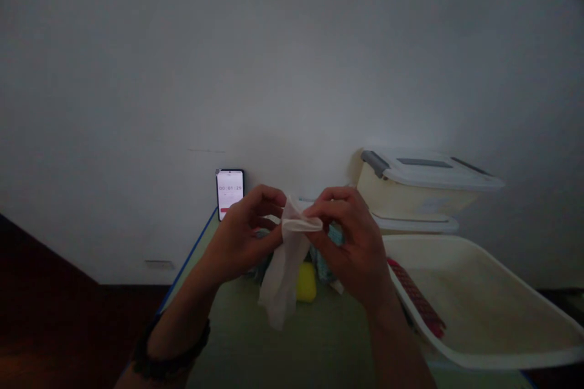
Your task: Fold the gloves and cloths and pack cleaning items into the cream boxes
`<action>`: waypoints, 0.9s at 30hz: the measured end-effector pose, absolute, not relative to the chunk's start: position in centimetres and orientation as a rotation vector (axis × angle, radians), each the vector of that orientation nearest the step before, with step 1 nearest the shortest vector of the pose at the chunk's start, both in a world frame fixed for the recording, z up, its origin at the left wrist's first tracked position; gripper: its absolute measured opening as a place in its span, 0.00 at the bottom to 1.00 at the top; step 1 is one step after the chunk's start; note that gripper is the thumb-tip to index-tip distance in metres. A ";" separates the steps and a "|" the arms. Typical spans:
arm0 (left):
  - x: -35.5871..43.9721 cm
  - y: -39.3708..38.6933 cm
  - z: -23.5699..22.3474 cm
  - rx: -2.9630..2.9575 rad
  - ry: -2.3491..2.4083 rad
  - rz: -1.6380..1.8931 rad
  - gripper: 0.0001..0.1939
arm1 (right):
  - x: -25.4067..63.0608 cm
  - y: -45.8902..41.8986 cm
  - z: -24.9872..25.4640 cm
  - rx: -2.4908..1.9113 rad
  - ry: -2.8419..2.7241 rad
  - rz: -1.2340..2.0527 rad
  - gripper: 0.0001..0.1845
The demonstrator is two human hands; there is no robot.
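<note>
Both my hands are raised over a green-topped table [246, 340]. My left hand [244, 234] and my right hand [353, 243] each pinch the rolled cuff of a thin white disposable glove [285, 273]. The glove hangs limp between them, its fingers pointing down. A dark bracelet sits on my left wrist. Behind the glove a yellow sponge [306, 282] lies on the table. Some teal-patterned items show between my hands, mostly hidden.
A phone [230, 192] showing a timer leans against the white wall at the table's back. A large cream plastic tub [483, 310] fills the right side, with a dark red ridged object [417, 298] at its left rim. Lidded storage boxes [424, 185] are stacked behind it.
</note>
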State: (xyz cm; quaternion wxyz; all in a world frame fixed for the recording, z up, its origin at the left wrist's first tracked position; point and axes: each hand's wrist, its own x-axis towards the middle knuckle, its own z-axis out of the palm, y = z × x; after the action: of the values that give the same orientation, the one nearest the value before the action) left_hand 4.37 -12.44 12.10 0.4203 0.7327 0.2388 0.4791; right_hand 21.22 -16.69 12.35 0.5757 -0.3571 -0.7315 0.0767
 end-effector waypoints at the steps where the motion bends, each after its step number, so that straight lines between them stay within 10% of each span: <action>1: 4.3 -12.5 12.1 1.819 0.553 1.214 0.13 | 21.3 -16.7 12.4 -0.841 -1.704 0.165 0.09; 17: 4.1 -13.2 12.6 1.815 0.565 1.209 0.21 | 21.6 -17.3 12.9 -0.886 -1.744 0.066 0.07; 27: 4.2 -13.9 13.3 2.008 0.576 1.242 0.09 | 21.6 -17.4 13.0 -1.016 -1.647 0.007 0.04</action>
State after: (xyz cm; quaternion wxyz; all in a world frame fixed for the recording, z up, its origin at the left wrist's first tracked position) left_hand 4.21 -13.92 13.32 0.3484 0.7744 0.2223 0.4790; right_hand 21.59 -17.36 13.01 0.5673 -0.4323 -0.7009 0.0031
